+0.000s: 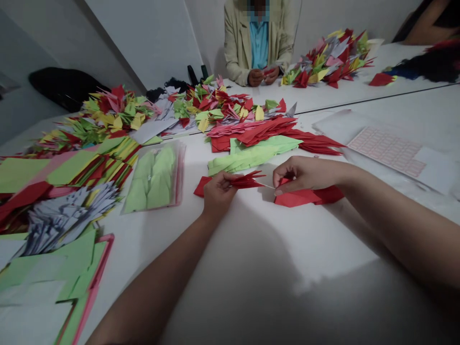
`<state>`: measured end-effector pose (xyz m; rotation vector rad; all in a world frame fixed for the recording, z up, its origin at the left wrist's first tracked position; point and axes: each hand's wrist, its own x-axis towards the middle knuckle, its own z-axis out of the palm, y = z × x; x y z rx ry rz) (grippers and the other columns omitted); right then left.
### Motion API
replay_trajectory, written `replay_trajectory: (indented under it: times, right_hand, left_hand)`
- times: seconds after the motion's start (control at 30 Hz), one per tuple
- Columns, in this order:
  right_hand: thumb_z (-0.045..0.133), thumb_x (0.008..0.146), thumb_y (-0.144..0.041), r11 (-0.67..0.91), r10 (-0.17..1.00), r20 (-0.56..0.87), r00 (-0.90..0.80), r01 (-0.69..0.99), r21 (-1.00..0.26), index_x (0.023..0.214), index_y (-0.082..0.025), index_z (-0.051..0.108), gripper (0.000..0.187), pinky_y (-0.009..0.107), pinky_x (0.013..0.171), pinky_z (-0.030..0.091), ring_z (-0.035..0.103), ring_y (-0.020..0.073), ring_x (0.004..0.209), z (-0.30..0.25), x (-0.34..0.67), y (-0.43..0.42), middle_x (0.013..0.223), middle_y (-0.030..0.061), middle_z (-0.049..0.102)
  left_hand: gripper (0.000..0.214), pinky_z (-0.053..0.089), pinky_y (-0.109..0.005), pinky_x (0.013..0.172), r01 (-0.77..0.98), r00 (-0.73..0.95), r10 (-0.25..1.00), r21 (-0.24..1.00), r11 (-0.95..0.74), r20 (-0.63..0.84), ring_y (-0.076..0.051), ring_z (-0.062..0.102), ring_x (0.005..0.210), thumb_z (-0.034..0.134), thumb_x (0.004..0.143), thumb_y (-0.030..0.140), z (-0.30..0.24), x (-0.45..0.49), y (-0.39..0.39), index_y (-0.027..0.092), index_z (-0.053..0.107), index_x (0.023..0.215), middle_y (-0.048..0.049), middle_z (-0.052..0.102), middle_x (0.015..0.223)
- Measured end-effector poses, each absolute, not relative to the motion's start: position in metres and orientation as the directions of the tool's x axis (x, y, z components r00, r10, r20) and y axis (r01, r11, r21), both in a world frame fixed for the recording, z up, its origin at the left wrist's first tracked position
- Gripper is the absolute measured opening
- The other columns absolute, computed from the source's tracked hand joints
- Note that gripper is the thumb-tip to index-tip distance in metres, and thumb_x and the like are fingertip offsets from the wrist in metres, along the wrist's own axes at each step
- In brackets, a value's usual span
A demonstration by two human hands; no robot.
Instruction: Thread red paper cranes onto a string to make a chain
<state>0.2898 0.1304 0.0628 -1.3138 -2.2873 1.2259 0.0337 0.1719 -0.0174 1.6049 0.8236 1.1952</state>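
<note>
Several folded red paper pieces (247, 180) are bunched in my left hand (218, 192), its fingers closed around them and their pointed ends facing right. A thin pale strand (268, 186) runs from those points to my right hand (302, 171), which pinches its other end between thumb and fingers. Below the right hand, more folded red paper (298, 198) lies on the white table. Just beyond both hands is a row of folded light green paper (255, 153), with a heap of folded red paper (258, 132) behind it.
Left of my hands lies a clear packet of green folded paper (154, 179). Stacks of coloured paper (43, 268) cover the left side. Piles of folded paper (215, 108) line the back. A printed sheet (386, 148) lies right. Across the table sits a person (258, 43).
</note>
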Motion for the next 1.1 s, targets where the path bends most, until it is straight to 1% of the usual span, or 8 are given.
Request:
replay_trajectory:
  times: [0.17,0.33,0.5,0.57,0.63,0.77,0.93,1.1]
  right_hand:
    - [0.063,0.082,-0.043,0.296,0.799,-0.118,-0.589,0.556,-0.777,0.082,-0.021,0.068,0.023,0.026,0.063,0.038,0.052,0.0141,0.068,0.075,0.297,0.128,0.075,-0.0004,0.064]
    - [0.064,0.082,-0.041,0.314,0.792,-0.08,-0.605,0.516,-0.797,0.081,-0.02,0.068,0.022,0.027,0.062,0.04,0.054,0.0146,0.069,0.084,0.303,0.124,0.075,0.0001,0.065]
    - [0.063,0.084,-0.036,0.376,0.803,-0.095,-0.588,0.624,-0.685,0.081,-0.022,0.07,0.016,0.026,0.057,0.04,0.055,0.0131,0.062,0.074,0.295,0.123,0.072,-0.0015,0.067]
    - [0.063,0.084,-0.034,0.444,0.841,0.064,-0.536,0.619,-0.648,0.084,-0.022,0.069,0.014,0.026,0.061,0.043,0.059,0.0145,0.068,0.067,0.285,0.124,0.08,-0.0002,0.069]
    - [0.061,0.086,-0.029,0.534,0.838,0.301,-0.455,0.572,-0.622,0.087,-0.02,0.065,0.01,0.027,0.067,0.045,0.06,0.0158,0.076,0.059,0.275,0.124,0.086,0.0021,0.068]
    - [0.057,0.088,-0.025,0.689,0.715,0.592,-0.373,0.517,-0.507,0.094,-0.019,0.06,0.008,0.03,0.071,0.047,0.059,0.0175,0.079,0.042,0.259,0.123,0.088,0.0056,0.063]
    - [0.06,0.086,-0.021,0.781,0.584,0.723,-0.368,0.499,-0.377,0.102,-0.02,0.059,0.015,0.034,0.076,0.049,0.059,0.0206,0.086,0.026,0.25,0.122,0.093,0.0079,0.066]
    - [0.059,0.088,-0.024,0.758,0.611,0.707,-0.356,0.52,-0.393,0.097,-0.02,0.063,0.01,0.036,0.08,0.05,0.059,0.0219,0.091,0.019,0.249,0.125,0.096,0.0096,0.067]
  left_hand:
    - [0.019,0.059,-0.028,0.079,0.006,0.263,0.92,0.953,-0.302,0.29,-0.018,0.071,0.086,0.077,0.069,0.018,-0.021,0.034,0.175,0.016,0.064,0.082,-0.003,0.073,0.087]
    - [0.021,0.057,-0.022,0.058,0.034,0.233,0.943,0.967,-0.253,0.239,-0.015,0.07,0.073,0.077,0.068,0.021,-0.02,0.035,0.175,0.016,0.061,0.08,-0.0013,0.071,0.079]
    - [0.026,0.056,-0.021,0.054,-0.016,0.201,0.962,0.982,-0.186,0.185,-0.013,0.067,0.068,0.078,0.063,0.018,-0.015,0.038,0.174,0.016,0.058,0.08,0.0009,0.068,0.073]
    - [0.028,0.056,-0.021,0.054,-0.034,0.214,0.962,0.985,-0.168,0.172,-0.014,0.067,0.07,0.078,0.063,0.017,-0.013,0.038,0.174,0.016,0.057,0.082,0.0003,0.069,0.075]
    - [0.027,0.055,-0.02,0.054,-0.042,0.242,0.955,0.986,-0.163,0.169,-0.014,0.067,0.072,0.076,0.064,0.017,-0.012,0.038,0.173,0.016,0.057,0.084,-0.0006,0.069,0.078]
    - [0.023,0.055,-0.02,0.059,-0.066,0.289,0.936,0.979,-0.192,0.203,-0.014,0.067,0.075,0.072,0.065,0.014,-0.013,0.038,0.173,0.016,0.059,0.083,-0.0011,0.069,0.079]
    - [0.025,0.054,-0.022,0.061,-0.079,0.314,0.927,0.978,-0.192,0.208,-0.014,0.067,0.074,0.075,0.064,0.016,-0.013,0.037,0.174,0.016,0.059,0.084,-0.0014,0.069,0.08]
    - [0.035,0.057,-0.03,0.074,-0.075,0.435,0.884,0.986,-0.152,0.17,-0.018,0.07,0.077,0.08,0.064,0.022,-0.01,0.037,0.17,0.016,0.059,0.091,-0.0039,0.072,0.082]
